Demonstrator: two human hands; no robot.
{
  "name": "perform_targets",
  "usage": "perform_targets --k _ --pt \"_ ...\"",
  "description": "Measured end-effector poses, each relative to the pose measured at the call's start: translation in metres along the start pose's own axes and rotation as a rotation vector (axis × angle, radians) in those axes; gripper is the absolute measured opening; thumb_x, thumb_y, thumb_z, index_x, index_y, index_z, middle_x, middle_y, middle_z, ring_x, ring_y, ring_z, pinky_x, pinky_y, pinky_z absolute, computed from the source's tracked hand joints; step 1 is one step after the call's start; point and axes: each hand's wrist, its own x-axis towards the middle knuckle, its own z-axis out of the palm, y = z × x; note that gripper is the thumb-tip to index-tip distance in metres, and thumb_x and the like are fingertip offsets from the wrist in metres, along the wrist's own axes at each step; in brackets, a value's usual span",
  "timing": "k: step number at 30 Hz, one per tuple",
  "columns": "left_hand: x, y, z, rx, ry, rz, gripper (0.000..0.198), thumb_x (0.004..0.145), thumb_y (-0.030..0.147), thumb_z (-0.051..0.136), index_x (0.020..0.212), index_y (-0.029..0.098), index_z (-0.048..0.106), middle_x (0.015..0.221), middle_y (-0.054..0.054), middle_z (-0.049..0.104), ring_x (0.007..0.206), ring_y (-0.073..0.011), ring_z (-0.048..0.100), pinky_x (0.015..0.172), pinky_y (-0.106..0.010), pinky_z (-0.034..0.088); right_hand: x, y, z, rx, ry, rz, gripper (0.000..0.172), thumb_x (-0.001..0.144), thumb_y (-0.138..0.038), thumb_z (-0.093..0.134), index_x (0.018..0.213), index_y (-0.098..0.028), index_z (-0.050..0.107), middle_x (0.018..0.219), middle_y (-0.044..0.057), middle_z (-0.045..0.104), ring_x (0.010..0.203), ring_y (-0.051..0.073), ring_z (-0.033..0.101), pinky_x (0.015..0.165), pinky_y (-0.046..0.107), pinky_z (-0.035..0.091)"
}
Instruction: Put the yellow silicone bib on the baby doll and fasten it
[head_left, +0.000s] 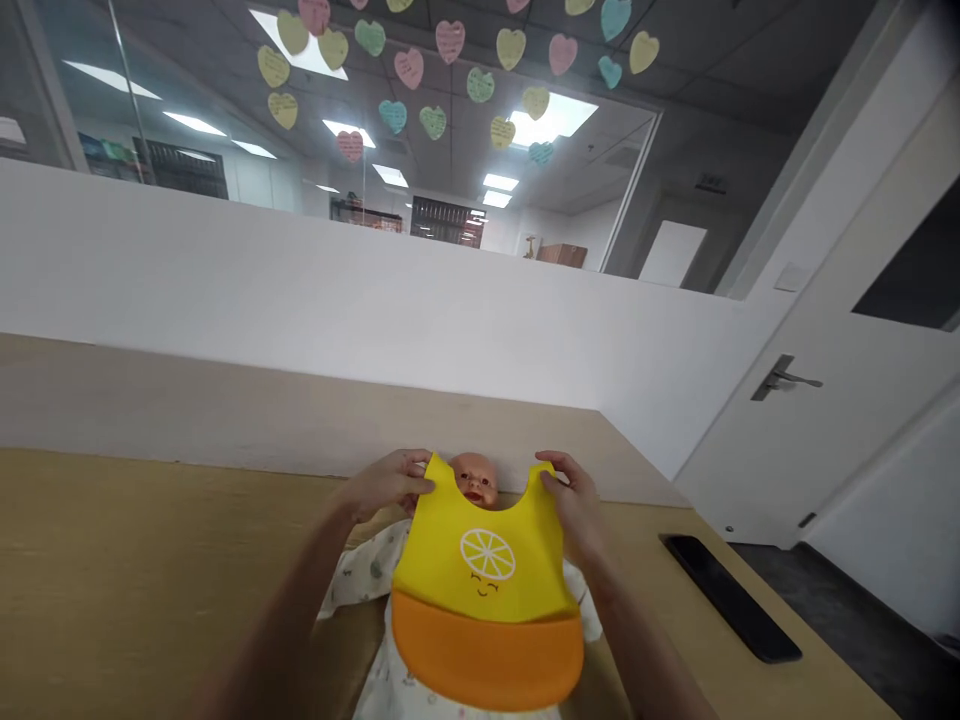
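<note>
My left grip point(386, 483) and right grip point(571, 495) are both closed in a pinch, each on one upper strap tip of a yellow silicone bib point(487, 560), with its orange pocket point(487, 650) nearest me. The bib's long axis runs away from me toward the baby doll's head point(475, 478), its neck cutout at the chin, and my grips sit about equally near on either side. The doll lies on the bench point(150, 560) in a printed garment point(360, 585); a black phone point(731, 597) lies off to the right.

- Below the grip, a yellow-and-orange silicone bib point(486, 590) hides the chest of a bald vinyl baby doll point(474, 478).
- Further below, the bottom edge cuts off its white printed garment point(352, 585).
- Far above, writing on pastel paper hearts point(480, 85) is too small to read.
</note>
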Motion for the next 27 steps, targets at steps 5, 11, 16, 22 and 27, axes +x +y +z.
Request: perform_targets --k 5,11,16,22,27 --pt "0.005 -0.010 -0.008 0.116 0.017 -0.138 0.039 0.060 0.020 0.065 0.098 0.014 0.062 0.076 -0.004 0.069 0.058 -0.0142 0.060 0.051 -0.023 0.045 0.030 0.006 0.009 -0.527 -0.341 0.024 0.040 0.067 -0.009 0.047 0.100 -0.018 0.067 0.097 0.005 0.057 0.079 0.015 0.055 0.066 0.023 0.039" --pt "0.015 -0.028 -0.007 0.295 0.009 -0.279 0.032 0.054 0.014 0.058 0.086 0.016 0.063 0.061 0.001 0.065 0.048 -0.0144 0.060 0.044 -0.021 0.044 0.045 0.026 0.025 -0.725 -0.483 0.031 0.040 0.063 -0.001 0.048 0.093 -0.015 0.070 0.094 0.008 0.067 0.085 0.019 0.060 0.067 0.024 0.039" --pt "0.016 -0.031 -0.006 0.432 -0.037 -0.363 0.026 0.062 0.018 0.056 0.087 0.017 0.063 0.057 0.000 0.066 0.044 -0.0167 0.061 0.044 -0.023 0.045 0.046 0.030 0.025 -0.722 -0.535 0.117 0.013 0.074 -0.018 0.053 0.067 -0.013 0.064 0.067 0.010 0.065 0.055 0.018 0.057 0.051 0.026 0.034" --pt "0.026 -0.055 -0.003 0.372 0.211 -0.321 0.038 0.074 0.041 0.061 0.102 0.015 0.061 0.050 0.003 0.056 0.045 -0.0148 0.055 0.045 -0.022 0.036 0.046 0.046 0.026 -0.600 -0.595 0.204 0.021 0.075 -0.031 0.055 0.063 -0.015 0.061 0.056 0.009 0.062 0.047 0.019 0.055 0.047 0.027 0.034" --pt "0.041 -0.083 0.001 0.198 0.251 -0.181 0.043 0.066 0.030 0.065 0.106 0.013 0.063 0.060 0.003 0.057 0.049 -0.0118 0.049 0.048 -0.023 0.035 0.053 0.064 0.034 -0.638 -0.583 0.043 0.009 0.068 -0.022 0.058 0.065 -0.016 0.064 0.061 0.006 0.063 0.061 0.019 0.059 0.054 0.026 0.033"
